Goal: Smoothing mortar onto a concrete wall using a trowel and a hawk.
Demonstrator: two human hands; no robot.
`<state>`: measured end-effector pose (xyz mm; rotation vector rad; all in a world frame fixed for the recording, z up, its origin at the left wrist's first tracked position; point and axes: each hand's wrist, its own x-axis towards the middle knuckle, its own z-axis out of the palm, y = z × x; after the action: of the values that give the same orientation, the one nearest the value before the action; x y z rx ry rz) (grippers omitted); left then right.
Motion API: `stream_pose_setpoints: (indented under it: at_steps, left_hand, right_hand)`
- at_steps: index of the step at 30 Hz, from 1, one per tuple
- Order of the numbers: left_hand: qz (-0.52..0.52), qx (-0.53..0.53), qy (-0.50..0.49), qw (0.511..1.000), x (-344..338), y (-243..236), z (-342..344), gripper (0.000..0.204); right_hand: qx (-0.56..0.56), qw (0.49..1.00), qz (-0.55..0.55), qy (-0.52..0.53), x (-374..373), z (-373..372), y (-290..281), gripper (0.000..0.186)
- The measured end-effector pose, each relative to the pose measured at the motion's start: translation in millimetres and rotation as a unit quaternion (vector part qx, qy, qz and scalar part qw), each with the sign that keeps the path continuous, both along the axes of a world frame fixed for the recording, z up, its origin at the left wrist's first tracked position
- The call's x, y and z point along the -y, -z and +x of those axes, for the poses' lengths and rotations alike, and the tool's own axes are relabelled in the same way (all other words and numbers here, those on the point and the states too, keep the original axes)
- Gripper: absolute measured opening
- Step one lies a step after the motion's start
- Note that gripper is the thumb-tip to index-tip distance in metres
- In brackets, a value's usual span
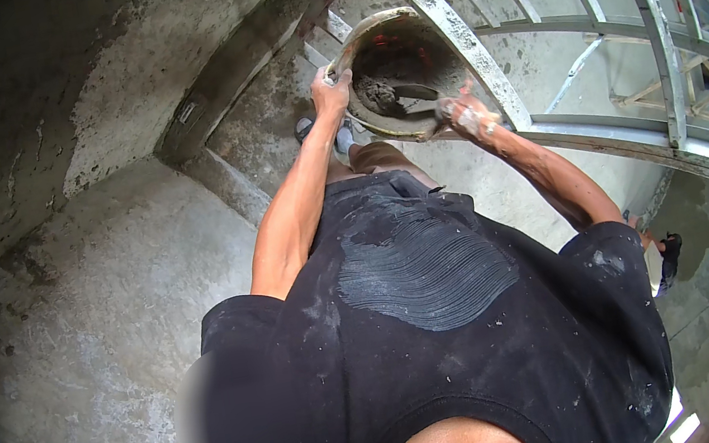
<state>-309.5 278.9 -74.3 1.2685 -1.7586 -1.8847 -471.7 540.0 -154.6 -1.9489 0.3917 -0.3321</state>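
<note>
One bucket (396, 39), grey mortar (377, 96) inside; left hand (332, 92) clamped on rim (358, 37); right hand (469, 115) curled, blurred, hold unclear.

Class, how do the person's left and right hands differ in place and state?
The left hand grips the left rim of the bucket; the right hand is by its lower right edge. The left hand looks sharper and cleaner; the right hand is blurred and more smeared. Both are bare.

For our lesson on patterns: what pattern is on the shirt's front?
The shirt has a patch of wavy blue-grey lines, shown in the head view.
</note>
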Motion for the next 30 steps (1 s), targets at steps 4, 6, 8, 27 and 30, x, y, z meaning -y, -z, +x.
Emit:
stream_pose_setpoints:
  at_steps: [4,6,8,27,30]
  left_hand:
    - [-0.013,0.032,-0.041,0.999,5,20,20,0.032]
    - [-0.018,0.030,-0.060,0.998,6,17,28,0.032]
    - [-0.009,0.059,-0.027,0.998,8,10,29,0.034]
    - [-0.058,0.150,0.051,0.986,13,12,9,0.034]
    - [-0.047,0.142,0.066,0.987,16,25,12,0.034]
  right_hand:
    - [-0.604,0.645,0.020,0.468,-4,32,-90,0.013]
    - [-0.519,0.630,-0.089,0.571,31,62,-147,0.024]
    - [-0.528,0.621,0.016,0.579,72,80,-163,0.035]
    - [-0.651,0.648,0.224,0.326,57,-16,-34,0.021]
    - [-0.568,0.635,0.308,0.423,67,-7,-86,0.014]
